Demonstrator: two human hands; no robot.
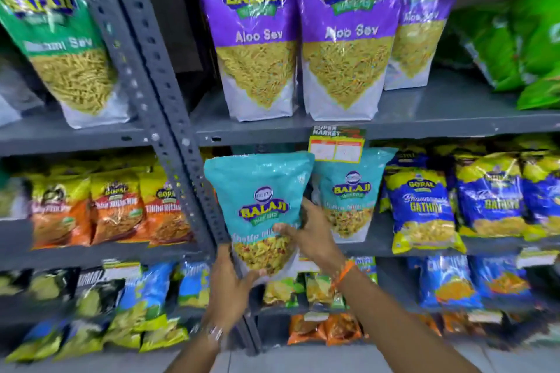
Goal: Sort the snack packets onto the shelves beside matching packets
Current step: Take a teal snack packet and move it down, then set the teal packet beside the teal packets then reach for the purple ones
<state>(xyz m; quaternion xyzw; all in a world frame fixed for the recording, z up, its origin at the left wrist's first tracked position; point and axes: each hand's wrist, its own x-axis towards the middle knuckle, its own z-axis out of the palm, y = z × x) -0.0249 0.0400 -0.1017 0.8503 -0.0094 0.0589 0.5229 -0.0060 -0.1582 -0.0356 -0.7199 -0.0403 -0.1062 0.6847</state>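
the teal packet (257, 206) is held upright in front of the middle shelf (378, 247), at that shelf's left end beside the grey upright post (169, 118). it is not yet resting on the shelf. a matching teal packet (348, 200) stands on the shelf just to its right, under the price tag (336, 145).

the left hand (230, 285) grasps the packet's lower left corner and supports it from below. the right hand (315, 233) grasps the packet's right edge at mid-height, thumb across the front.

handling, as a judgement: the packet is a soft, glossy film pouch, probably light and slippery. the loose contents are likely brittle and crush under pressure. the base appears able to stand flat. hold it at the base and side seams, not across the filled window. keep the base supported until it rests on the shelf.
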